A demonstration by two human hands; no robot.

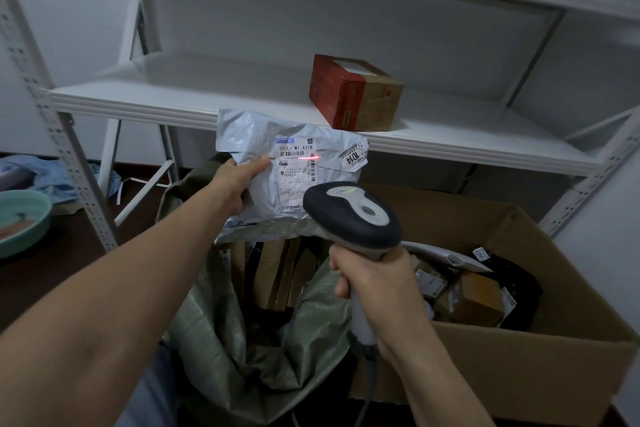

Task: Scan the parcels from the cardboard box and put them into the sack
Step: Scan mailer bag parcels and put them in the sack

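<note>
The white metal shelving (138, 97) fills the upper half, from 9 o'clock round to 3 o'clock, with smooth flat boards on perforated uprights. At 4 o'clock stands the open cardboard box (502, 367), plain brown corrugated board with its flaps folded out; small brown cartons (478, 298) and dark soft bags lie jumbled inside it. Touching its left wall, at 6 o'clock, the sack (221, 340) slumps open, a green woven plastic with a fine grid texture, and flat brown packets (277, 274) stand on edge in its mouth.

Above the sack, at the centre, is the parcel (291, 180), a crinkled grey plastic mailer bearing a white printed label. The left hand (235, 180) grips its left edge, thumb on the face and fingers behind. At 1 o'clock a squat carton (353, 94), red tape over brown board, sits on the shelf.

The scanner (353, 215), with its rounded dark head and pale handle, sits at 5 o'clock, just below the parcel. The right hand (374, 284) is wrapped around the handle. A glazed teal bowl (20, 222) lies at 9 o'clock. A thin red line (309, 158) crosses the label's barcode.
</note>
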